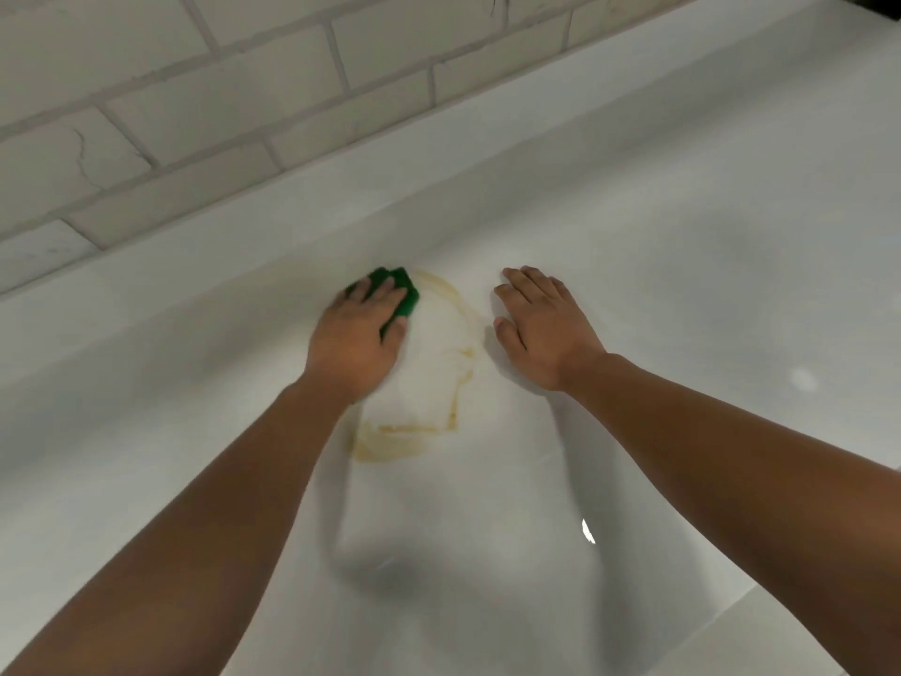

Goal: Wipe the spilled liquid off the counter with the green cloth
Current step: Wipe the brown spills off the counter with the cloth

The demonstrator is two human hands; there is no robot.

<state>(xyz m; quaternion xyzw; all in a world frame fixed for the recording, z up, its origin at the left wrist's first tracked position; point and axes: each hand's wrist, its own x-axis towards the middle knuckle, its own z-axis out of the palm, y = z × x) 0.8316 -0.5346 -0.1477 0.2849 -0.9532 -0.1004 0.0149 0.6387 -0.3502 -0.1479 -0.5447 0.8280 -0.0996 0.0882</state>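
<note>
I am pressing the green cloth [401, 291] onto the counter [682, 285] with my left hand [358, 336], fingers laid over it and thumb pinching its side, at the 11 o'clock edge of the tan spill [390, 448]. My right hand [543, 324] is resting flat, fingers straight, at the spill's 3 o'clock. Sweeping toward 6 o'clock, I am risking pushing the thicker pool outward rather than soaking it up.

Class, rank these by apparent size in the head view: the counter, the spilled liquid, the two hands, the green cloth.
1. counter
2. spilled liquid
3. left hand and right hand, which look alike
4. green cloth, partly hidden under the left hand
</note>
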